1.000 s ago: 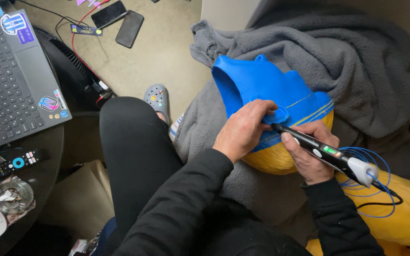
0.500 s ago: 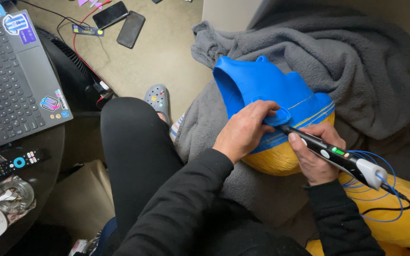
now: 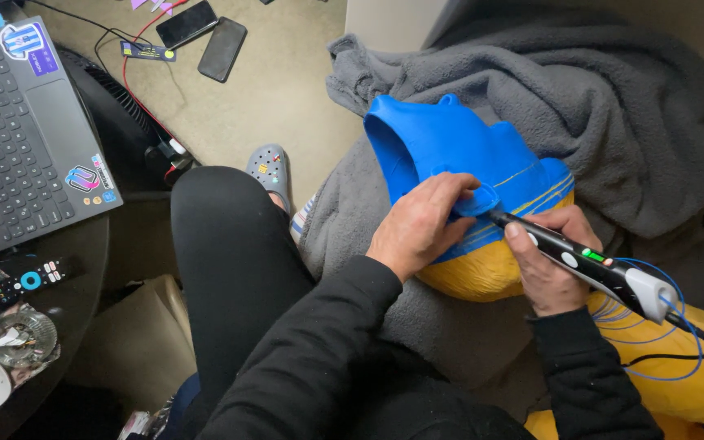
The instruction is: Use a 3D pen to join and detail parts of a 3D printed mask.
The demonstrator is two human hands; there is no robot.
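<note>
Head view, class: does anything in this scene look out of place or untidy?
Yes. Two phones lie on the carpet among loose cables, and blue filament trails in loops behind the pen.

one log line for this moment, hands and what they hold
left hand: pressing small blue piece on blue and yellow shell | right hand: holding pen tool, tip at piece
</note>
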